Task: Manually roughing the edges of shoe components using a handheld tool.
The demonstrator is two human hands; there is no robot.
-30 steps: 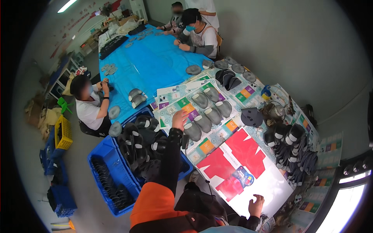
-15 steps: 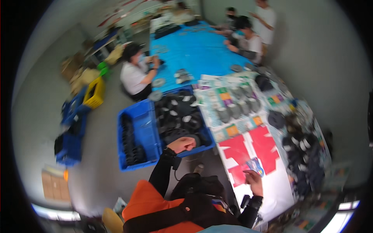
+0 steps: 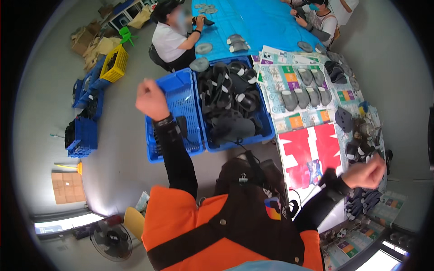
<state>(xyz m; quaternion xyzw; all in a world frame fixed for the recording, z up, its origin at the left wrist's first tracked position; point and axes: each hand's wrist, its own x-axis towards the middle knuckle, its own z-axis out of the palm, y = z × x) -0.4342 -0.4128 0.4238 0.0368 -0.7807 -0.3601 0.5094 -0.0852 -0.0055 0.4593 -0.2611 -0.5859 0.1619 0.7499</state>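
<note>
grey wall (image 3: 402, 77) at right, grey floor (image 3: 120, 149); blue-covered table (image 3: 264, 25); green plastic chair (image 3: 126, 34) upper left; bright strip (image 3: 68, 222) lower left, probably window.

A blue crate (image 3: 183, 95) is shown at ten o'clock, open-topped and upright, its base pierced by rows of slots and its lower half partly masked. At three o'clock, dark rounded pieces (image 3: 355, 152) marked with whitish patches are grouped closely together. At four o'clock, a heap of black curved pieces (image 3: 360, 202) is seen, layered one against another, partly hidden.
</note>
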